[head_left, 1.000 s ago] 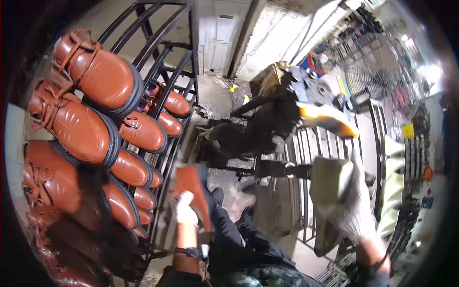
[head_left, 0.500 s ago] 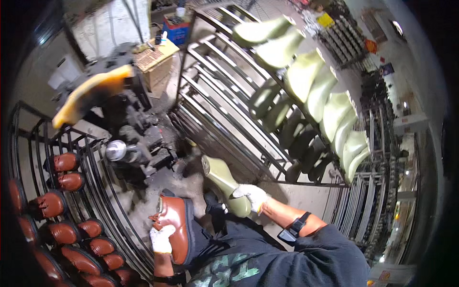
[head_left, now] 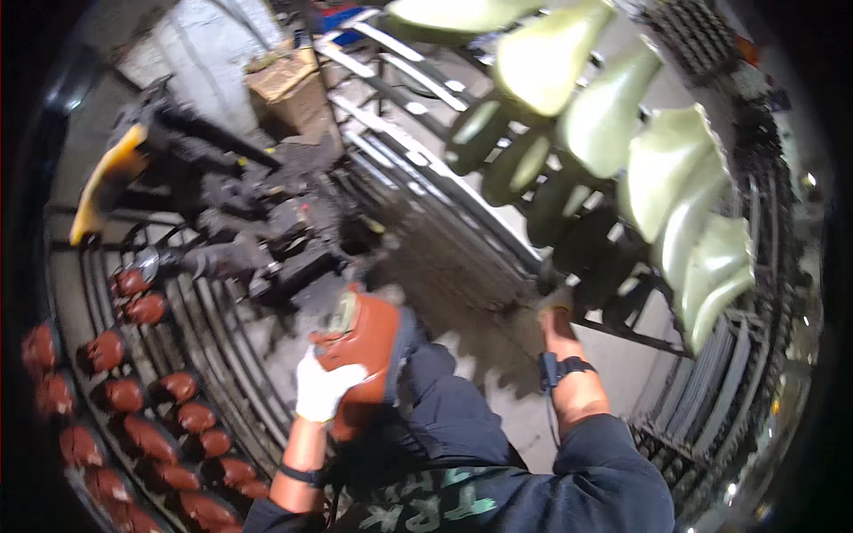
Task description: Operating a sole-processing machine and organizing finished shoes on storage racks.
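Observation:
A reddish-brown leather ankle boot [head_left: 371, 333] with a dark sole is in my left hand [head_left: 324, 384], which wears a white glove. Its fingers wrap around the boot's upper, close to the laces, and the boot stands over my dark trouser leg. My right arm reaches forward to the lower edge of a metal rack. The right hand [head_left: 556, 306] lies in shadow there, so its fingers and anything in them are hidden. Large pale green shoe lasts [head_left: 680, 169] line the rack above and to the right of that hand, with darker undersides showing below them.
A dark, greasy machine [head_left: 284, 213] stands ahead on the left, with an orange-and-black curved piece [head_left: 111, 182] beside it. At the left, a rack holds several brown boots [head_left: 147, 435]. A cardboard box [head_left: 283, 89] sits behind the machine.
My right hand has moved forward and right to the rack; the green shoe last it held is no longer visible there. The boot has been raised slightly, and the view has shifted.

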A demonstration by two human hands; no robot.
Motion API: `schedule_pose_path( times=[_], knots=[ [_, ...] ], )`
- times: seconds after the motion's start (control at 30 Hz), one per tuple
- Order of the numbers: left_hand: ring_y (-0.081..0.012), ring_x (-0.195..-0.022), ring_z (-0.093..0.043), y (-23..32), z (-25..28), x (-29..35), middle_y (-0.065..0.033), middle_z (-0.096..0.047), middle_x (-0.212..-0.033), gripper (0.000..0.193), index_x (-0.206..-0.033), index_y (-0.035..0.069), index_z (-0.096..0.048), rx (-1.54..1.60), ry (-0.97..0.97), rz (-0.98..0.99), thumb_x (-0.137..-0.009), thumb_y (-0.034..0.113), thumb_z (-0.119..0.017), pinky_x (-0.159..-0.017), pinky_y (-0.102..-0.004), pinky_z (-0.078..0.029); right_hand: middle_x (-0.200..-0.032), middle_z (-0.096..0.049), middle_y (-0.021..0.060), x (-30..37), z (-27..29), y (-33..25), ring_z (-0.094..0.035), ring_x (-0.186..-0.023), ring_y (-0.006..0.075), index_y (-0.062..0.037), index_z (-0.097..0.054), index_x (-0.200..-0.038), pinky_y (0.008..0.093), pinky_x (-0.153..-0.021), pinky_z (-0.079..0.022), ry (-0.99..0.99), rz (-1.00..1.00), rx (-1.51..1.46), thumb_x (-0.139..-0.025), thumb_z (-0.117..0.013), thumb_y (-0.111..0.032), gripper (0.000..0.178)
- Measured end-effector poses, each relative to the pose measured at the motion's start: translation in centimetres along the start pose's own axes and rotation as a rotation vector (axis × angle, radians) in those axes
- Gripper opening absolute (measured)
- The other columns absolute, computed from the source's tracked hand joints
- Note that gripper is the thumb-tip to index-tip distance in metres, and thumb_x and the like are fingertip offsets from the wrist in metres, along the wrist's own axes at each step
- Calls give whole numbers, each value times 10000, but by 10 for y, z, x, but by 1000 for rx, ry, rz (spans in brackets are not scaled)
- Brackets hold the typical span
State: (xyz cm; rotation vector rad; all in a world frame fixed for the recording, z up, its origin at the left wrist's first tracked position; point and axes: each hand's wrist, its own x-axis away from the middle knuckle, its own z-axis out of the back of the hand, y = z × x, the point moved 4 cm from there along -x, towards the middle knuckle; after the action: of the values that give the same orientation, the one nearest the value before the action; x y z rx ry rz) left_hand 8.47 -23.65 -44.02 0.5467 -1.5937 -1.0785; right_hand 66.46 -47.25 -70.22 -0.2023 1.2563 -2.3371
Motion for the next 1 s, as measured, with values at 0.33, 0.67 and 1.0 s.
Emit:
schedule_pose_path(
  times=[0.33, 0.67, 1.0],
  knots=[
    [-108, -859, -667, 60, -1, 72, -22, -695, -941, 422, -1130, 4, -638, 322, 164, 1, -783, 76, -866, -724, -293, -578, -1270, -685, 134, 238, -119, -428, -659, -1142, 316, -38, -615, -1308, 444, -986, -536, -1238, -782, -1074, -981, -641, -224, 377],
    [-278, -1051, -678, 151, 122, 155, -126, -679, -1094, 499, -1152, 18, -677, -353, 443, -532, -722, 134, -902, -920, -388, -556, -1281, -667, 125, 245, -114, -595, -642, -1158, 244, 7, -548, -1390, 388, -1061, -487, -1388, -512, -918, -789, -760, -84, 644],
    [-168, -862, -664, 109, 178, 143, -69, -700, -904, 74, -873, 17, -694, -3, 329, -401, -910, 41, -635, -755, -303, -522, -1238, -682, 108, 280, -121, -652, -660, -1111, 229, 3, -576, -1359, 366, -1025, -506, -1302, -339, -711, -802, -748, -66, 586]
  ],
)
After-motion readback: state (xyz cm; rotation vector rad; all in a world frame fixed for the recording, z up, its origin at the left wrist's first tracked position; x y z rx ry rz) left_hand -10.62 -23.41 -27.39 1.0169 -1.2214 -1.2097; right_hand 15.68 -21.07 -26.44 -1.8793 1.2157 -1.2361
